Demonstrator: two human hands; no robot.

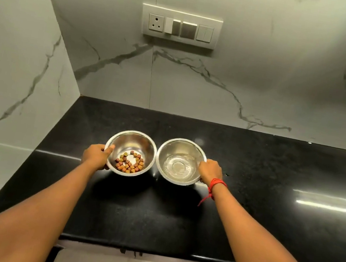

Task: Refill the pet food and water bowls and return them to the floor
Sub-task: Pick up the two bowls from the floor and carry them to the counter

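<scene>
Two steel bowls were gripped at centre frame on the black counter point(247, 199).

The food bowl point(130, 153) was clasped at its rim by the left hand point(95, 156), the water bowl point(181, 161) by the right hand point(210, 171), fingers curled shut; light, rigid, slick metal, with water likely sloshing if tilted.

A glossy black stone surface point(271, 191) fills the middle of the view, its front edge toward 6 o'clock. White marble-patterned wall panels point(244, 74) with grey veins rise behind it and at 9 o'clock. A switch plate point(180, 26) with one socket sits at 12 o'clock.
</scene>
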